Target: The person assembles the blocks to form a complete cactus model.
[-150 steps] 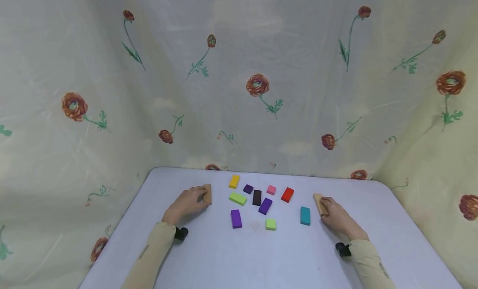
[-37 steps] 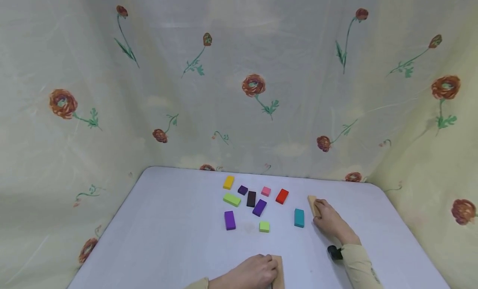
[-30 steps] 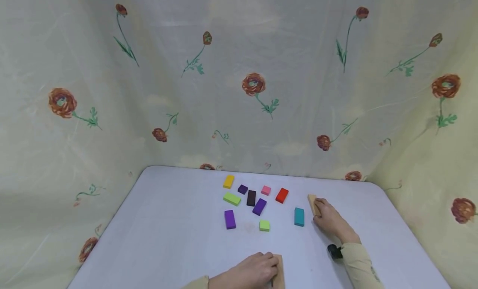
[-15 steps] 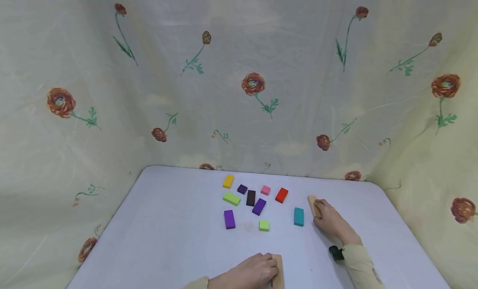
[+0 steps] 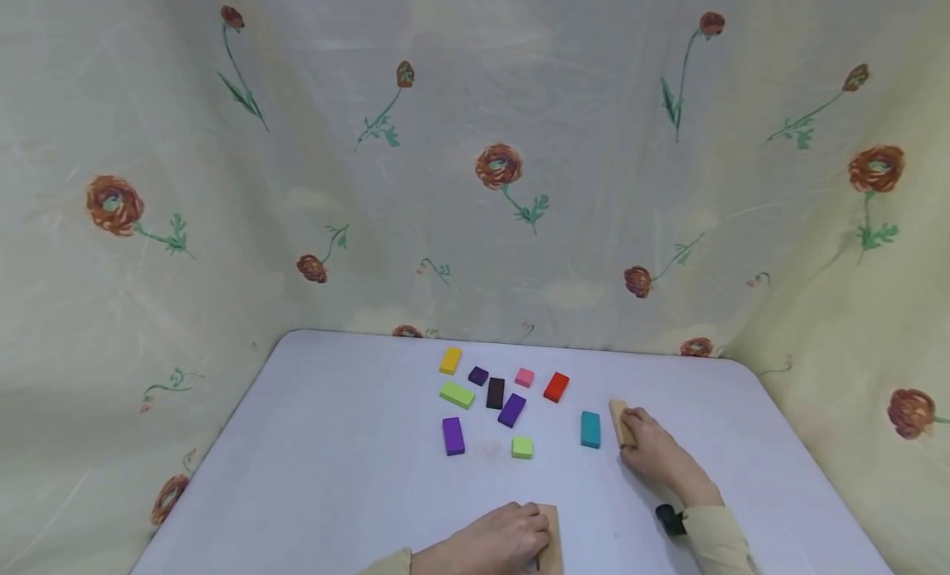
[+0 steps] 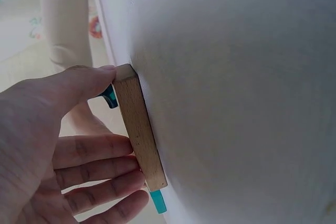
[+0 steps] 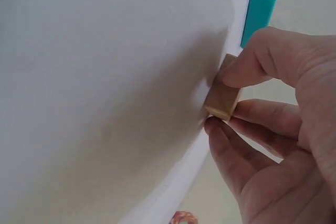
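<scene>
Near the front of the table, my left hand (image 5: 490,544) grips a plain wooden block (image 5: 552,542) that lies on the white surface. In the left wrist view the thumb presses one end of this wooden block (image 6: 139,129), and the fingertips touch its side. Farther right, my right hand (image 5: 659,458) pinches a second wooden block (image 5: 618,418) between thumb and fingers, as the right wrist view shows on that wooden block (image 7: 223,98). Just left of it lies a teal block (image 5: 590,430).
Several coloured blocks lie scattered mid-table: yellow (image 5: 450,360), long light green (image 5: 457,394), black (image 5: 495,393), pink (image 5: 524,377), red (image 5: 557,387), two bright purple, a small dark purple and a small light green block (image 5: 523,448). Flowered cloth (image 5: 497,228) hangs behind and on both sides.
Since five seconds ago, my left hand has brought its wooden block from the far left to the front middle. Within the last half second, my right hand has shifted its block slightly nearer.
</scene>
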A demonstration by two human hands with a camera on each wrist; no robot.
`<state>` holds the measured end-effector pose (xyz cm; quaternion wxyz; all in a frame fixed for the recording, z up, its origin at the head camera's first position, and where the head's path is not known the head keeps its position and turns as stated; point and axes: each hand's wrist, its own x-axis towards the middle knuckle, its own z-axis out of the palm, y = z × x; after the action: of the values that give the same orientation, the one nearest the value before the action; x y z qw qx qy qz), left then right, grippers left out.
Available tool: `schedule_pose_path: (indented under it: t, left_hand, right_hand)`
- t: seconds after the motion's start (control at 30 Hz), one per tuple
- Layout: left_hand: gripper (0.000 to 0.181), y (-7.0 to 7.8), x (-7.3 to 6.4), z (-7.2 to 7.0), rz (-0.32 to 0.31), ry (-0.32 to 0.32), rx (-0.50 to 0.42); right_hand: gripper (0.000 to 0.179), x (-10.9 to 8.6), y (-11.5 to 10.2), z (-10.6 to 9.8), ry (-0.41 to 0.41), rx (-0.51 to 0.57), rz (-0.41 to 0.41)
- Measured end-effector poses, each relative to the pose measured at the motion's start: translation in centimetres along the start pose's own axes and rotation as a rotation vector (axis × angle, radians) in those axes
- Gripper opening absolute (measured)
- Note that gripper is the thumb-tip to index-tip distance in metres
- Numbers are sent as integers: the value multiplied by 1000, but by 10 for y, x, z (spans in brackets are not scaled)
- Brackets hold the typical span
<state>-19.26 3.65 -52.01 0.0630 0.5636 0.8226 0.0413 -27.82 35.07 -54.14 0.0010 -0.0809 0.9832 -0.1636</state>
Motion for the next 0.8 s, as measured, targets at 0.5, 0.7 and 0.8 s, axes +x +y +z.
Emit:
schedule_pose_path:
  t: [0.5,0.7,0.8]
  left_hand:
    - [46,-2,0,2,8,-4,4]
    - [44,-1,1,0,7,2,8]
    - [44,0,0,-1,5,4,10]
  right_hand:
    - [61,-27,-23,-2,-83,-41,54]
    - [60,-41,-31,0,-89,-60,53]
    - [60,-48,-35,0,-107,-46,53]
